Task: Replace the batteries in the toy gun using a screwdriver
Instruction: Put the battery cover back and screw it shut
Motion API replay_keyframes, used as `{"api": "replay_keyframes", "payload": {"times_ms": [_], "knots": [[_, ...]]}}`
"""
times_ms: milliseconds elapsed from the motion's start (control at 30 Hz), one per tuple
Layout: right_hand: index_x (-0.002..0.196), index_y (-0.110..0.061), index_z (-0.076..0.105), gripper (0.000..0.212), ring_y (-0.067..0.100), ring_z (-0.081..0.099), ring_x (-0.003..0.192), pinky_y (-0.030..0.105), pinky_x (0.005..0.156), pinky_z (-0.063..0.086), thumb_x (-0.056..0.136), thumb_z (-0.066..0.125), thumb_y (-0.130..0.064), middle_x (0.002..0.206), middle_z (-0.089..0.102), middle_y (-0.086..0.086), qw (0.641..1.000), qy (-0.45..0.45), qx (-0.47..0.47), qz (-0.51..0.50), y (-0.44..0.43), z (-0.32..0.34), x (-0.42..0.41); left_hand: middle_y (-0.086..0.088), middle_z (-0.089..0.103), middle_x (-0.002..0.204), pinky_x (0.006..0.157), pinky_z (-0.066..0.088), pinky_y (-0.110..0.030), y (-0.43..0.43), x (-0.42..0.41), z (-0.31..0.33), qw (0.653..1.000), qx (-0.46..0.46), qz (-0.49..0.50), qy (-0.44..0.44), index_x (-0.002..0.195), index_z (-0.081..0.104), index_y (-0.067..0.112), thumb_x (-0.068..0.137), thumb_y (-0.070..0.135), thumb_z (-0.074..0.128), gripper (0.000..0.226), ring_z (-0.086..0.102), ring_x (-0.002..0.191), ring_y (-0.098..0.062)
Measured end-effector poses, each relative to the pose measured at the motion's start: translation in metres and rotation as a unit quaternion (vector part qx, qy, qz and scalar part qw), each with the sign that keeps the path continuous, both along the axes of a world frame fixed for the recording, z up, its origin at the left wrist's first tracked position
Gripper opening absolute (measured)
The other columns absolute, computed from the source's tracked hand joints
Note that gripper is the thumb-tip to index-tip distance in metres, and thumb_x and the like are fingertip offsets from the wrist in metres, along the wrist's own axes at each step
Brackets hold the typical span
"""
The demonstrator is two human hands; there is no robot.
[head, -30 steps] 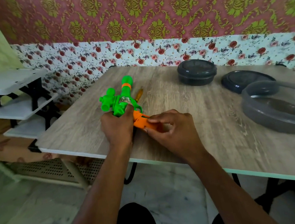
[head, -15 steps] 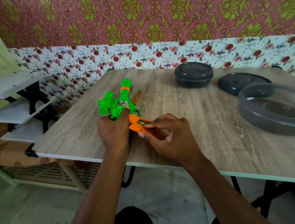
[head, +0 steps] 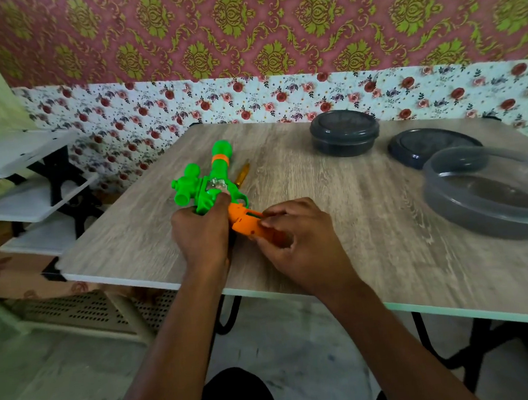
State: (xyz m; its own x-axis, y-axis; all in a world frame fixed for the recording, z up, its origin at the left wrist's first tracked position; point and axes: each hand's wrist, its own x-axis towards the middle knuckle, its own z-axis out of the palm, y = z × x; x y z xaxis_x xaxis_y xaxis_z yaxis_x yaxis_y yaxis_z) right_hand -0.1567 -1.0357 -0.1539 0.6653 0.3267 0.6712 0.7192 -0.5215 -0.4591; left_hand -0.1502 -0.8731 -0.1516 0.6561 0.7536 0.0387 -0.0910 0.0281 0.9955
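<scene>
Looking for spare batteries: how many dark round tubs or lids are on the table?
3: lidded tub at back, flat lid right of it, open tub at right edge.

My work corner: wallpapered rm w/ wood-grain table [head: 370, 222].
Ahead of me: maroon-gold damask wallpaper [head: 272, 23] over a floral band [head: 247, 100]; white shelves [head: 12, 151] on black brackets to my left, grey marbled floor [head: 50, 394] below.

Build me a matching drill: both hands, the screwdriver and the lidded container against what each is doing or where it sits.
1 left hand
2 right hand
3 screwdriver
4 lidded container

A closed, far side of table
B lies beyond the toy gun, untouched
C pinches the orange grip
D grips the green body

Pairs: 1-D, 2-C, 3-B, 4-A
</scene>
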Motion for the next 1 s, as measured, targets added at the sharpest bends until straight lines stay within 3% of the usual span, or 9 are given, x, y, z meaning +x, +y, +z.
{"api": "replay_keyframes", "payload": {"times_ms": [133, 233, 333, 467, 633, 700, 767, 833, 1000], "knots": [[0.100, -0.009, 0.081, 0.023, 0.024, 0.067, 0.112, 0.035, 0.093, 0.055, 0.080, 0.079, -0.020, 0.122, 0.071, 0.012, 0.999, 0.046, 0.015, -0.009, 0.000, 0.003, 0.003, -0.015, 0.074, 0.090, 0.083, 0.062, -0.056, -0.002, -0.003, 0.000, 1.000, 0.012, -0.005, -0.006, 0.079, 0.064, 0.016, 0.073, 0.046, 0.077, 0.032, 0.074, 0.090, -0.037], [0.091, -0.008, 0.080, 0.015, 0.022, 0.074, 0.091, 0.044, 0.087, 0.060, 0.079, 0.080, -0.015, 0.101, 0.078, 0.011, 0.997, 0.068, 0.043, -0.003, 0.002, 0.007, 0.005, -0.015, 0.077, 0.090, 0.079, 0.063, -0.058, 0.000, 0.002, 0.000, 1.000, -0.007, 0.005, -0.003, 0.080, 0.069, 0.012, 0.062, 0.047, 0.081, 0.041, 0.076, 0.085, -0.037], [0.086, -0.014, 0.080, 0.008, 0.015, 0.072, 0.088, 0.042, 0.088, 0.058, 0.078, 0.080, -0.017, 0.094, 0.078, 0.001, 0.987, 0.154, 0.045, -0.019, 0.005, 0.013, 0.010, -0.005, 0.079, 0.080, 0.073, 0.063, -0.060, 0.005, 0.009, -0.003, 0.999, -0.037, 0.012, -0.013, 0.085, 0.077, 0.033, 0.050, 0.045, 0.085, 0.038, 0.078, 0.074, -0.031], [0.069, -0.013, 0.075, 0.009, 0.013, 0.067, 0.081, 0.035, 0.069, 0.060, 0.075, 0.069, -0.014, 0.080, 0.071, 0.002, 0.964, 0.254, 0.057, -0.055, 0.012, 0.032, 0.015, -0.016, 0.077, 0.089, 0.079, 0.062, -0.058, 0.003, 0.004, -0.004, 1.000, -0.005, -0.003, -0.005, 0.081, 0.068, 0.010, 0.059, 0.049, 0.079, 0.046, 0.076, 0.085, -0.038], [0.074, -0.009, 0.068, 0.035, 0.019, 0.062, 0.069, 0.021, 0.048, 0.038, 0.056, 0.054, -0.036, 0.079, 0.064, 0.010, 0.948, 0.305, 0.045, -0.085, 0.023, 0.045, 0.027, -0.007, 0.078, 0.078, 0.072, 0.063, -0.059, 0.004, 0.008, -0.005, 1.000, -0.018, 0.017, -0.005, 0.080, 0.074, 0.015, 0.055, 0.045, 0.083, 0.040, 0.077, 0.075, -0.030], [0.082, -0.012, 0.072, 0.035, 0.014, 0.064, 0.074, 0.020, 0.049, 0.043, 0.060, 0.068, -0.039, 0.083, 0.067, 0.004, 0.951, 0.303, 0.011, -0.062, 0.020, 0.046, 0.028, -0.003, 0.078, 0.074, 0.068, 0.063, -0.059, 0.005, 0.010, -0.005, 1.000, -0.023, 0.022, -0.004, 0.079, 0.076, 0.018, 0.051, 0.046, 0.083, 0.040, 0.077, 0.071, -0.026], [0.090, -0.018, 0.077, 0.030, 0.005, 0.067, 0.083, 0.015, 0.064, 0.053, 0.070, 0.087, -0.039, 0.090, 0.072, -0.004, 0.959, 0.283, 0.006, -0.028, 0.006, 0.044, 0.026, -0.004, 0.077, 0.075, 0.067, 0.063, -0.059, 0.005, 0.009, -0.005, 0.999, -0.028, 0.031, -0.004, 0.080, 0.076, 0.017, 0.050, 0.048, 0.084, 0.044, 0.077, 0.071, -0.026], [0.097, -0.023, 0.079, 0.023, -0.003, 0.066, 0.089, 0.008, 0.076, 0.052, 0.081, 0.084, -0.037, 0.098, 0.074, -0.008, 0.968, 0.249, 0.028, -0.018, -0.016, 0.041, 0.025, -0.008, 0.077, 0.082, 0.073, 0.063, -0.059, 0.005, 0.008, -0.009, 0.999, -0.021, 0.024, -0.008, 0.082, 0.071, 0.011, 0.053, 0.052, 0.081, 0.051, 0.077, 0.077, -0.031], [0.095, -0.021, 0.079, 0.007, -0.004, 0.065, 0.084, -0.002, 0.064, 0.041, 0.091, 0.074, -0.018, 0.094, 0.074, -0.008, 0.959, 0.236, 0.057, -0.144, -0.073, 0.024, 0.030, -0.007, 0.078, 0.085, 0.074, 0.063, -0.060, 0.008, 0.012, -0.014, 1.000, -0.010, 0.022, -0.019, 0.085, 0.073, 0.016, 0.056, 0.053, 0.083, 0.048, 0.077, 0.079, -0.031]]}}
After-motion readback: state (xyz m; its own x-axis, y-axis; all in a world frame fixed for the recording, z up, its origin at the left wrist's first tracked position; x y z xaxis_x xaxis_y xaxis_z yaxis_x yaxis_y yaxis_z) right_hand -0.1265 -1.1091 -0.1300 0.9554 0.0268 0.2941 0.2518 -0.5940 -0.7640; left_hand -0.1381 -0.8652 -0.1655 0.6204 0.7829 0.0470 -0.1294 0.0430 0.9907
